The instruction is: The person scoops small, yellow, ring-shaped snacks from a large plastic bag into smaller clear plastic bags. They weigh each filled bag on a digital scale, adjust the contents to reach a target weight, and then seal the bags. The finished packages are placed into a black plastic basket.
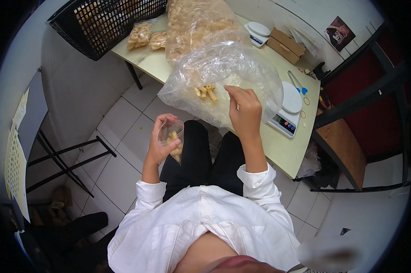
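Observation:
My left hand [160, 140] grips a small clear plastic bag [162, 133] near its mouth, above my lap. Several pale yellow, tube-shaped snack pieces [175, 145] lie inside it. Over the mouth of a large clear plastic bag [222, 65], my right hand [245, 111] has its fingers drawn together; whether they hold anything is hidden. A few loose snack tubes [207, 92] rest in the large bag's opening, left of my right hand. Deeper in, the large bag is filled with many more such snacks.
On the table [277, 145] stand a white digital kitchen scale [290, 102], tongs with blue tips [297, 82], a second scale [258, 32] and a cardboard box [285, 45]. Filled small bags [139, 36] lie beside a black plastic basket [103, 27]. A folding-legged table [34, 126] is at left.

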Action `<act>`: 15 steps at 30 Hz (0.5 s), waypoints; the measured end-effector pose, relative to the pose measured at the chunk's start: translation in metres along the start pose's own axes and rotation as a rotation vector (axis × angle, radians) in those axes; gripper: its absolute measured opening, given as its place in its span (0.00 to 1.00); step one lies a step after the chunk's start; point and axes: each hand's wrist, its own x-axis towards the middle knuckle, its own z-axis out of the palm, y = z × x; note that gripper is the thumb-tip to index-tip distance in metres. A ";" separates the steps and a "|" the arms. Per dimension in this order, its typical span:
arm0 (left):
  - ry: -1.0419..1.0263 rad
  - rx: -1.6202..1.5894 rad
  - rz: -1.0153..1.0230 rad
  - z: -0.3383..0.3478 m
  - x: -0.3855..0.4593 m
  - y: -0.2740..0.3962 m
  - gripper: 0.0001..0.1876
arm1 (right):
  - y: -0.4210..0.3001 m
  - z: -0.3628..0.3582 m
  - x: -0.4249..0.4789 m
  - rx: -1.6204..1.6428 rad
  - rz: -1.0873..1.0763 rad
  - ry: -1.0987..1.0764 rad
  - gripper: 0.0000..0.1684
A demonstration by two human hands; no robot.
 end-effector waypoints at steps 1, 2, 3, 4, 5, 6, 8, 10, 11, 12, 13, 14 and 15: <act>-0.006 -0.001 0.000 0.000 0.001 0.000 0.30 | -0.001 0.004 0.002 0.024 -0.030 -0.009 0.14; -0.012 -0.003 0.001 -0.001 0.001 0.000 0.31 | -0.003 0.010 0.004 0.048 -0.061 -0.018 0.14; -0.015 -0.002 0.001 -0.002 0.001 0.001 0.31 | -0.004 0.013 0.005 0.076 -0.092 -0.027 0.15; -0.014 0.001 -0.003 -0.002 0.001 0.000 0.31 | -0.004 0.014 0.004 0.079 -0.100 -0.064 0.15; -0.014 0.005 -0.007 -0.003 0.000 0.000 0.31 | -0.006 0.014 0.001 0.082 -0.108 -0.100 0.15; -0.010 0.008 -0.011 -0.004 0.000 -0.001 0.31 | -0.007 0.014 -0.001 0.086 -0.117 -0.138 0.15; -0.004 0.016 -0.002 -0.006 0.000 -0.001 0.31 | -0.007 0.006 -0.004 0.088 -0.075 -0.129 0.13; 0.002 0.013 -0.007 -0.006 -0.001 -0.001 0.31 | -0.007 -0.004 -0.009 0.077 -0.021 -0.076 0.12; 0.006 0.008 -0.015 -0.006 -0.002 -0.002 0.31 | -0.007 -0.009 -0.012 0.066 0.010 -0.025 0.12; 0.007 0.001 -0.021 -0.005 -0.001 -0.002 0.31 | -0.007 -0.014 -0.014 0.053 0.041 0.027 0.12; 0.003 0.000 -0.025 -0.004 -0.001 -0.002 0.31 | -0.006 -0.018 -0.019 0.014 0.100 0.051 0.11; 0.000 0.000 -0.029 -0.003 0.000 -0.001 0.31 | -0.005 -0.021 -0.024 -0.026 0.159 0.075 0.11; -0.005 0.000 -0.032 -0.002 0.000 -0.001 0.31 | -0.004 -0.022 -0.028 -0.065 0.218 0.101 0.10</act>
